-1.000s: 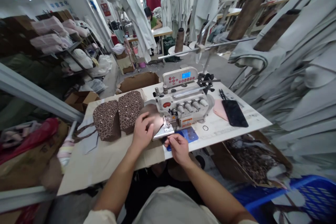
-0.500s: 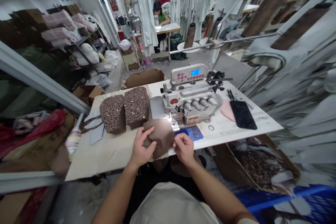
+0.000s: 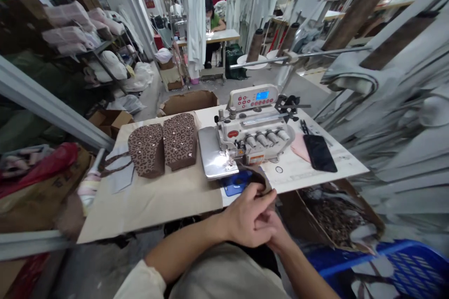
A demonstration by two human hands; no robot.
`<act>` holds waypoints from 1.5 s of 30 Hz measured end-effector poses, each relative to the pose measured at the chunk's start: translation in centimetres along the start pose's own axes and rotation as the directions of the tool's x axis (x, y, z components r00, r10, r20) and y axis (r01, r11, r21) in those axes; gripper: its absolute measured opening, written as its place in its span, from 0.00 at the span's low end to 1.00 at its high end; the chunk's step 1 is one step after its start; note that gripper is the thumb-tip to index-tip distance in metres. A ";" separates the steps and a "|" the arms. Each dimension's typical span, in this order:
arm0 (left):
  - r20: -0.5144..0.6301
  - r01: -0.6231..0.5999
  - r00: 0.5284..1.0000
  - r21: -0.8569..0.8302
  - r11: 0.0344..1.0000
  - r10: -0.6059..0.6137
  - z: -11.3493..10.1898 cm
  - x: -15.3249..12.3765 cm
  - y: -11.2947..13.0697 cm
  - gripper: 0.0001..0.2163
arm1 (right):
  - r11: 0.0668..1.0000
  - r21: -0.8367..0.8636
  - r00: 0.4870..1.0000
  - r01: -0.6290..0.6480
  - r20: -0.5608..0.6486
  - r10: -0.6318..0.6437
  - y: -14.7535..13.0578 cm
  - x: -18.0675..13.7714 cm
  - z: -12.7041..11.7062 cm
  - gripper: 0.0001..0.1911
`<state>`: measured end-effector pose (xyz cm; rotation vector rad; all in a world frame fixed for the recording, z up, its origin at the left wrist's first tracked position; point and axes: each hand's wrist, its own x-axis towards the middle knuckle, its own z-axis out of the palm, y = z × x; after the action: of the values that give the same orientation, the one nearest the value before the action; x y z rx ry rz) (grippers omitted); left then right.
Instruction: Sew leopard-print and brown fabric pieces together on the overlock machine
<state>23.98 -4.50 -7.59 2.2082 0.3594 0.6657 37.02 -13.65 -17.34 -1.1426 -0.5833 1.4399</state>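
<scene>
My left hand (image 3: 244, 216) has crossed to the front edge of the table, right of the needle area, with its fingers closed on a brown fabric piece (image 3: 262, 178). The cloth is folded and partly hidden behind my fingers. Against it, and mostly covered by it, my right hand (image 3: 275, 230) is closed on the same fabric, though its fingertips are hard to see. The overlock sewing machine (image 3: 250, 133) stands just beyond, its lamp shining on the bare metal plate (image 3: 213, 161). A blue plate (image 3: 234, 184) lies below the needle area.
Two leopard-print stacks of fabric pieces (image 3: 147, 149) sit left of the machine. On the right lie a black phone (image 3: 319, 153), pink cloth (image 3: 299, 145) and a black ring (image 3: 278, 169). A box of scraps (image 3: 336, 215) and a blue basket (image 3: 417, 266) stand below. A co-worker (image 3: 214, 23) sits behind.
The brown fabric has left the metal plate and moved right, off the needle area. My left hand has crossed over to meet my right hand, which has shifted right and nearer my body.
</scene>
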 end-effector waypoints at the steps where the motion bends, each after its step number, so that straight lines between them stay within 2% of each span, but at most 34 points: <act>1: -0.034 0.031 0.999 -0.013 0.999 -0.031 0.5 -0.6 -0.1 0.36 | 0.997 0.077 1.000 -0.010 -0.016 0.011 0.5 -0.3 -0.9 0.22; 3: -0.130 0.179 0.973 -0.105 0.978 -0.192 2.0 -2.9 -0.8 0.23 | 0.985 0.172 0.997 0.002 -0.076 0.011 1.6 -1.4 -3.1 0.26; 4: -0.139 0.294 0.936 -0.195 0.936 -0.323 2.9 -4.3 -1.3 0.17 | 0.983 0.186 0.993 -0.005 -0.118 0.027 2.3 -2.1 -4.2 0.26; 5: -0.092 0.431 0.875 -0.302 0.851 -0.476 3.7 -5.9 -1.8 0.12 | 0.982 0.188 0.985 -0.034 -0.161 0.065 3.0 -2.8 -5.2 0.26; 6: 0.044 0.572 0.793 -0.399 0.717 -0.607 4.5 -7.3 -2.2 0.11 | 0.979 0.189 0.973 -0.079 -0.197 0.117 3.8 -3.4 -6.2 0.24; 7: 0.207 0.692 0.697 -0.446 0.568 -0.686 5.1 -8.7 -2.6 0.11 | 0.973 0.192 0.960 -0.126 -0.222 0.169 4.4 -4.0 -7.0 0.23; 8: 0.326 0.769 0.617 -0.443 0.460 -0.717 5.5 -9.8 -2.9 0.11 | 0.966 0.199 0.948 -0.165 -0.239 0.212 4.9 -4.5 -7.7 0.22; 9: 0.372 0.806 0.574 -0.414 0.423 -0.730 5.7 -10.7 -3.2 0.10 | 0.958 0.207 0.937 -0.197 -0.247 0.246 5.4 -4.7 -8.3 0.21; 10: 0.336 0.805 0.580 -0.378 0.458 -0.742 5.7 -11.3 -3.4 0.09 | 0.953 0.213 0.929 -0.214 -0.256 0.265 5.7 -4.8 -8.7 0.21; 13: 0.006 0.657 0.740 -0.223 0.720 -0.673 5.5 -11.8 -4.5 0.07 | 0.959 0.215 0.915 -0.182 -0.319 0.246 6.1 -4.0 -9.5 0.24; 14: -0.057 0.623 0.767 -0.175 0.762 -0.639 5.6 -11.6 -5.2 0.07 | 0.963 0.208 0.908 -0.173 -0.346 0.237 6.2 -3.5 -9.7 0.25; 15: -0.083 0.621 0.769 -0.140 0.771 -0.634 5.7 -11.5 -6.0 0.07 | 0.965 0.194 0.897 -0.179 -0.370 0.241 6.5 -3.0 -9.9 0.27; 16: -0.085 0.645 0.752 -0.116 0.756 -0.654 5.9 -11.3 -6.9 0.07 | 0.963 0.178 0.885 -0.202 -0.388 0.258 6.8 -2.5 -10.0 0.27; 20: -0.020 0.782 0.621 -0.040 0.622 -0.783 7.1 -11.2 -10.5 0.13 | 0.923 0.116 0.821 -0.367 -0.426 0.380 8.6 -1.4 -10.0 0.24; 23: 0.028 0.808 0.588 0.010 0.589 -0.808 7.5 -11.9 -11.7 0.18 | 0.907 0.054 0.795 -0.418 -0.461 0.394 10.0 -1.7 -10.0 0.25; 26: 0.067 0.826 0.556 0.060 0.560 -0.828 7.4 -12.6 -11.8 0.20 | 0.893 -0.067 0.790 -0.444 -0.500 0.355 11.0 -2.2 -10.2 0.24; 28: 0.094 0.839 0.527 0.101 0.534 -0.845 7.5 -12.8 -11.8 0.21 | 0.874 -0.186 0.794 -0.448 -0.533 0.294 11.3 -2.3 -10.3 0.23; 31: 0.170 0.841 0.492 0.160 0.516 -0.854 7.6 -12.8 -11.9 0.24 | 0.832 -0.398 0.822 -0.386 -0.559 0.113 11.2 -1.8 -9.8 0.22; 35: 0.284 0.804 0.490 0.220 0.553 -0.824 7.2 -12.7 -11.5 0.24 | 0.751 -0.629 0.892 -0.202 -0.435 -0.124 10.3 -0.1 -7.2 0.17; 37: 0.324 0.779 0.500 0.238 0.580 -0.803 6.3 -12.6 -10.7 0.20 | 0.627 -0.777 0.931 -0.063 -0.273 -0.244 10.3 1.1 -5.5 0.13; 38: 0.341 0.767 0.508 0.241 0.595 -0.791 5.5 -12.5 -10.2 0.19 | 0.512 -0.859 0.938 0.004 -0.174 -0.300 10.5 1.7 -4.7 0.15; 40: 0.379 0.741 0.531 0.227 0.633 -0.758 3.4 -12.4 -8.7 0.17 | 0.200 -0.976 0.935 0.080 0.003 -0.356 11.4 2.7 -3.7 0.20; 42: 0.468 0.705 0.573 0.135 0.696 -0.672 0.3 -12.3 -6.9 0.18 | -0.054 -0.997 0.940 0.046 0.062 -0.334 12.7 3.2 -3.4 0.24; 43: 0.518 0.683 0.603 0.058 0.728 -0.607 -1.6 -12.2 -6.0 0.20 | -0.133 -0.990 0.950 0.037 0.076 -0.302 13.4 3.4 -3.5 0.26; 44: 0.552 0.655 0.642 -0.034 0.755 -0.532 -3.7 -12.1 -5.0 0.21 | -0.177 -0.984 0.958 0.028 0.077 -0.276 14.1 3.4 -3.7 0.30; 45: 0.540 0.625 0.692 -0.113 0.773 -0.480 -6.0 -12.0 -4.2 0.21 | -0.201 -0.979 0.963 0.023 0.076 -0.258 14.7 3.3 -4.0 0.33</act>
<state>10.47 -3.50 -11.61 1.7516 0.5970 -0.1784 34.22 -14.86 -32.61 -2.2890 -1.9149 0.2807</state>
